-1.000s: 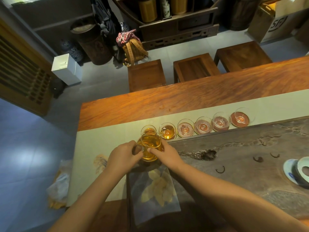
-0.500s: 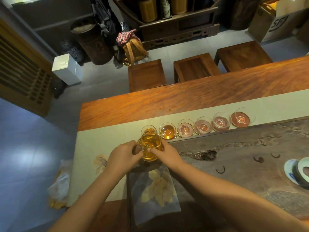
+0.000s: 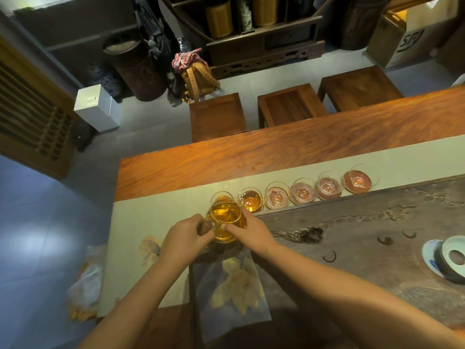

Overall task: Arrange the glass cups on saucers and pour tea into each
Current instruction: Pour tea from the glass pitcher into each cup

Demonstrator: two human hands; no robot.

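Note:
A glass pitcher of amber tea (image 3: pixel 224 220) stands near the left end of a row of several glass cups on reddish saucers. My left hand (image 3: pixel 185 239) is closed on its dark wooden handle. My right hand (image 3: pixel 251 231) steadies its right side with fingers on the glass. The leftmost cup (image 3: pixel 219 196), partly hidden behind the pitcher, holds tea. The second cup (image 3: pixel 250 200) holds tea too. The cups to the right, such as the third cup (image 3: pixel 276 197) and the last cup (image 3: pixel 358 180), look empty.
The cups stand on a pale table runner (image 3: pixel 156 217) along the edge of a dark stone tea tray (image 3: pixel 364 230). A white and blue lidded bowl on a saucer (image 3: pixel 446 259) sits at the right. A leaf-printed cloth (image 3: pixel 231 285) lies below my hands. Wooden stools (image 3: pixel 217 117) stand beyond the table.

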